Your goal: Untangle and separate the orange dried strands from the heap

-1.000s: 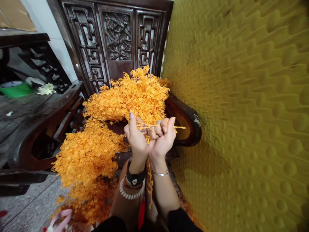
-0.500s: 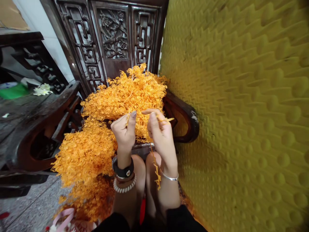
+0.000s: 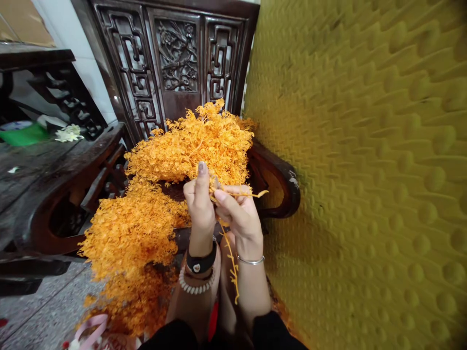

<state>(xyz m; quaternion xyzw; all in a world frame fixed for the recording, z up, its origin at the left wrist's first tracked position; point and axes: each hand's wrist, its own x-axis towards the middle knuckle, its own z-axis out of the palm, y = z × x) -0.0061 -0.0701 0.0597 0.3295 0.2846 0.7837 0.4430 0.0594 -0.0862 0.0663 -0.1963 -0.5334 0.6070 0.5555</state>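
My left hand (image 3: 200,204) is closed, with its thumb pointing up, and pinches part of a thin orange strand. Against it, my right hand (image 3: 238,211) is closed on the same orange strand (image 3: 232,265), which has small side nubs. One end sticks out to the right past the fingers, and a longer tail hangs below the right palm. The fingertips meet, so the exact grip between them is partly hidden. Just beyond the hands, a large fluffy heap of orange sprigs (image 3: 193,141) rests on a dark wooden chair. More orange sprigs (image 3: 131,223) spill over its left front.
The carved chair back (image 3: 178,53) stands ahead, and its curved right armrest (image 3: 288,180) is beside a yellow bumpy padded wall (image 3: 357,146). On the left, a dark wooden table (image 3: 36,165) holds a green item (image 3: 24,133) and pale flowers (image 3: 69,133). A pink handle (image 3: 91,323) shows at lower left.
Both hands have come together, the left moving right and the right dropping slightly. The strand's hanging tail now reaches a little lower.
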